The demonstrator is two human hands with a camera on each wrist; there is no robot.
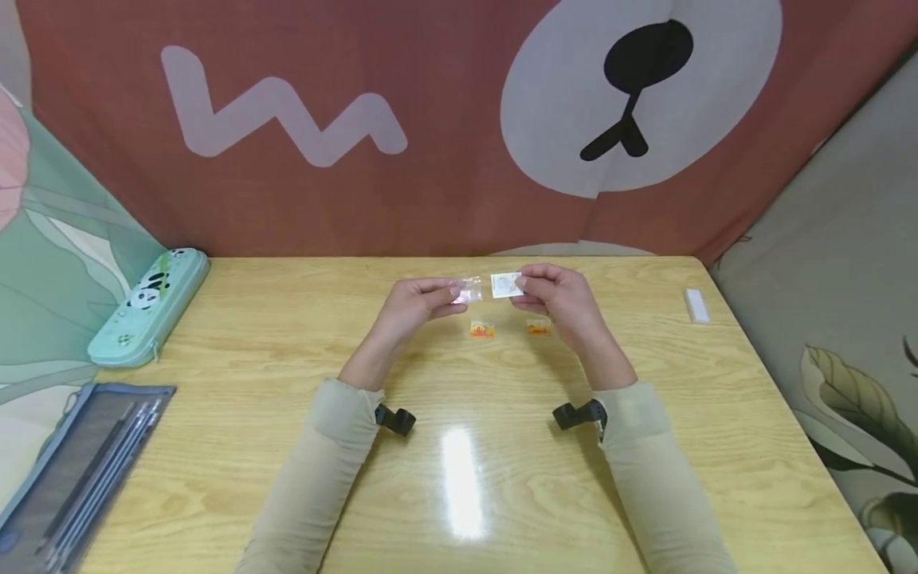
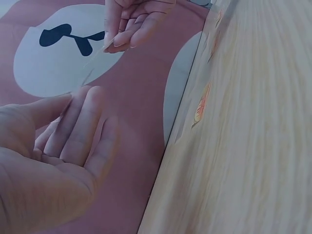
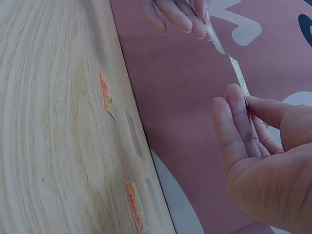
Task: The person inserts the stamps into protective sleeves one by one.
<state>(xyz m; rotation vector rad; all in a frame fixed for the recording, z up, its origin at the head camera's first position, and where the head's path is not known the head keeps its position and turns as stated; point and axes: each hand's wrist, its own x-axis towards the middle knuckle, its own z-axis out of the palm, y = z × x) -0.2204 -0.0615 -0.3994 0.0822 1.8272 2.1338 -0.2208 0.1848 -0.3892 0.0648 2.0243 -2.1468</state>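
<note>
While the left hand pinches a small transparent sleeve between thumb and fingers, the right hand pinches a small white printed card in the same manner. Both items are held above the far part of the wooden table, with their near edges facing each other across a narrow gap; sleeve and card do not touch. Whether the sleeve contains anything cannot be told.

Below the hands, 2 small orange-and-yellow pieces lie apart on the table: 1 left piece and 1 right piece, the latter just beside the right hand in the head view.

At the table's left side, a mint panda case lies beyond a mesh pouch holding slender items. Near the right edge lies 1 white block. Behind the table hangs a reddish backdrop.
</note>
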